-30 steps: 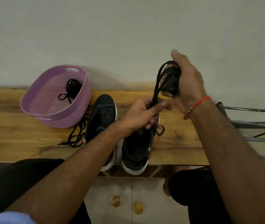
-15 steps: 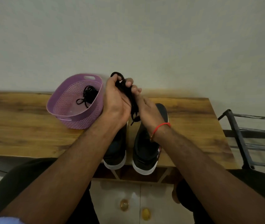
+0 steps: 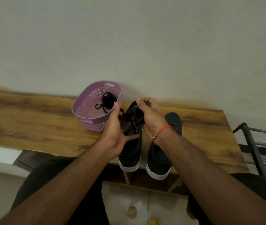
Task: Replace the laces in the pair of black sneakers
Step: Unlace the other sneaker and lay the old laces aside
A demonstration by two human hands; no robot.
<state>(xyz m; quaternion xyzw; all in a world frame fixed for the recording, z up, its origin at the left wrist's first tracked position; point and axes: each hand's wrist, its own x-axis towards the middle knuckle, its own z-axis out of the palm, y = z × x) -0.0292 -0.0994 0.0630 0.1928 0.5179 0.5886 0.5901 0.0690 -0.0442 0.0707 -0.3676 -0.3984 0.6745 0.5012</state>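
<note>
Two black sneakers with white soles stand side by side on the wooden bench, the left sneaker (image 3: 129, 151) and the right sneaker (image 3: 173, 122), toes toward the wall. Above the left sneaker, my right hand (image 3: 148, 114) grips a bunched black lace (image 3: 131, 116). My left hand (image 3: 114, 127) lies against the bundle's left side, thumb and fingers fairly straight. A purple basket (image 3: 86, 109) just left of the hands holds another black lace (image 3: 107, 99).
The wooden bench (image 3: 39, 124) runs along a plain wall, and the heels of both sneakers stick out over its front edge. A dark metal rack (image 3: 250, 143) stands at the right end. My knees are under the front edge.
The bunched lace came down from high on the right to just above the left sneaker beside the basket. My left hand's fingers have loosened from it. The view shifted left.
</note>
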